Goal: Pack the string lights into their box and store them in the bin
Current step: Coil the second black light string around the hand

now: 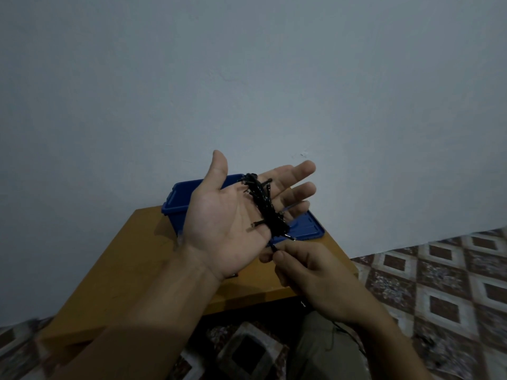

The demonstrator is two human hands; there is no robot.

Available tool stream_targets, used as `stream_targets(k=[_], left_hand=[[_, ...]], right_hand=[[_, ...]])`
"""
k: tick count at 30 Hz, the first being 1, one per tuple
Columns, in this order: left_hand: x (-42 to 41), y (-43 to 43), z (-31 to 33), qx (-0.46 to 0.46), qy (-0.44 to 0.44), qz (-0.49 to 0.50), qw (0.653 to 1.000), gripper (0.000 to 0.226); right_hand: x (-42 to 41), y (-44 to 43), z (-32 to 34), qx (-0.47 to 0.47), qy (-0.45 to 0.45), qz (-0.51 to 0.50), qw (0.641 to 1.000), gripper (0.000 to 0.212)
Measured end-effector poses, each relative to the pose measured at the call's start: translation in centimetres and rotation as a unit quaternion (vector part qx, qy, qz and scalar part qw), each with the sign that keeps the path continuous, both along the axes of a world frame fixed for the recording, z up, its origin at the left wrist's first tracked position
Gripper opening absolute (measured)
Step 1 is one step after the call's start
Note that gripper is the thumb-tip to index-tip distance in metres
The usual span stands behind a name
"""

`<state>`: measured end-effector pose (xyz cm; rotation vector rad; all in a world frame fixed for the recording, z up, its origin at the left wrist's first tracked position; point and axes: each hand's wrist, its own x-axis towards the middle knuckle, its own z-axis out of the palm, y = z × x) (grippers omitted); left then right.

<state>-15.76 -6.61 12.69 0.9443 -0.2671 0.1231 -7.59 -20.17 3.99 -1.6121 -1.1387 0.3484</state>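
The left hand is held up palm toward the camera, thumb out to the side and fingers straight and slightly spread. The lights, a black cord with small bulbs sticking out of it, are wound in a thick bundle across the base of those fingers, running from the gap beside the thumb down to the little-finger edge. A few bulbs poke out over the palm and over the fingers.

Just below that edge, the right hand has its fingers curled, and thumb and forefinger pinch a short stretch of cord that leads up into the bundle. The two hands are close together but do not appear to touch.

Behind the left hand stands the blue bin, open at the top and largely hidden by the palm. A flat blue lid lies just beside it on the right, partly behind the fingers. Both rest on a tan wooden desk that sits against a pale, bare wall.

Around the desk the floor is tiled in a brown and cream diamond pattern. At the bottom, a grey-green trouser leg shows below the right wrist, and a thin dark line crosses it; whether that is more cord I cannot tell.
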Motion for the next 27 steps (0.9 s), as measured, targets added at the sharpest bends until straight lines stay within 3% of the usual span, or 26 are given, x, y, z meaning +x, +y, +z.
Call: stream_targets(k=[4, 10, 17, 21, 25, 27], left_hand=[[0.1, -0.1, -0.1, 0.033, 0.0, 0.05, 0.998, 0.097], [0.8, -0.1, -1.5, 0.173, -0.002, 0.16, 0.972, 0.092], [1.3, -0.4, -2.8, 0.305, 0.033, 0.165, 0.938, 0.077], [1.5, -0.9, -3.0, 0.343, 0.072, 0.158, 0.923, 0.093], [1.5, -1.7, -3.8, 0.378, 0.084, 0.178, 0.905, 0.071], [1.9, -1.5, -4.1, 0.366, 0.097, 0.182, 0.907, 0.094]], right_hand=[[-0.2, 0.0, 0.3, 0.001, 0.014, 0.011, 1.0, 0.027], [-0.5, -0.5, 1.1, 0.025, 0.063, 0.014, 0.998, 0.03], [-0.7, -0.8, 1.5, 0.023, 0.084, -0.063, 0.994, 0.035], [-0.8, -0.8, 1.6, 0.038, 0.113, -0.072, 0.99, 0.037], [-0.7, -1.1, 1.8, 0.039, 0.16, -0.052, 0.985, 0.034], [-0.5, -1.2, 2.0, 0.036, 0.195, -0.025, 0.98, 0.031]])
